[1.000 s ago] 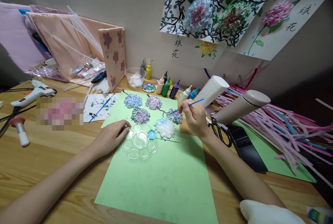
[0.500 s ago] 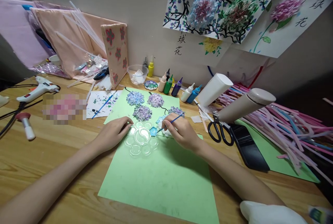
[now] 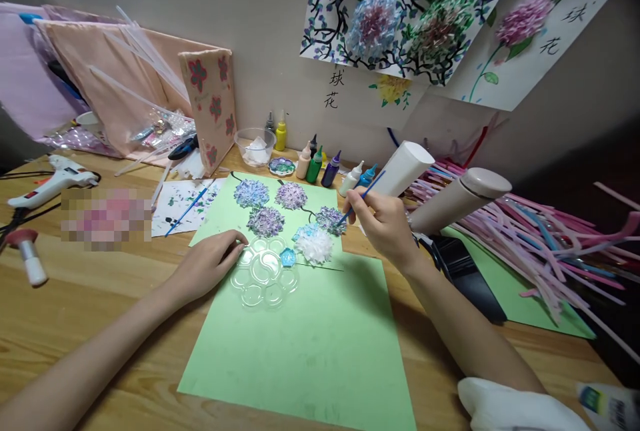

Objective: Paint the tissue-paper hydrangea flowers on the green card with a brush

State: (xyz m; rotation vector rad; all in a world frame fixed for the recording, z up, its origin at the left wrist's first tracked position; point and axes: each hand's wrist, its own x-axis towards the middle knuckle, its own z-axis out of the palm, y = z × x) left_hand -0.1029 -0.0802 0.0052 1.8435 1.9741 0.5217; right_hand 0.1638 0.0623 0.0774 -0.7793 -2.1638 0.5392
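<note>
My right hand (image 3: 383, 217) pinches a blue paintbrush (image 3: 369, 187), its tip down by the right-hand purple paper flower (image 3: 329, 219). Whether the bristles touch that flower I cannot tell. At the upper left rim of a clear flower-shaped paint palette (image 3: 265, 267), my left hand (image 3: 213, 261) has its fingers curled on the edge. One well of the palette holds blue paint (image 3: 288, 257). Just right of it lies a white fluffy flower (image 3: 316, 244) with light blue on its upper left. All of these rest on a green sheet (image 3: 295, 344). Blue and purple flowers (image 3: 266, 221) sit farther back.
Paint bottles (image 3: 315, 165) and a plastic bowl (image 3: 255, 147) line the wall. Scissors, partly hidden, and a black phone (image 3: 467, 277) lie right of my right hand, near a tumbler (image 3: 463, 197) and pipe cleaners (image 3: 540, 244). A glue gun (image 3: 53, 181) lies far left.
My right hand has lifted the brush from the blue paint and moved right and back, uncovering the white and blue flower. The left hand stays at the palette. The view has shifted slightly.
</note>
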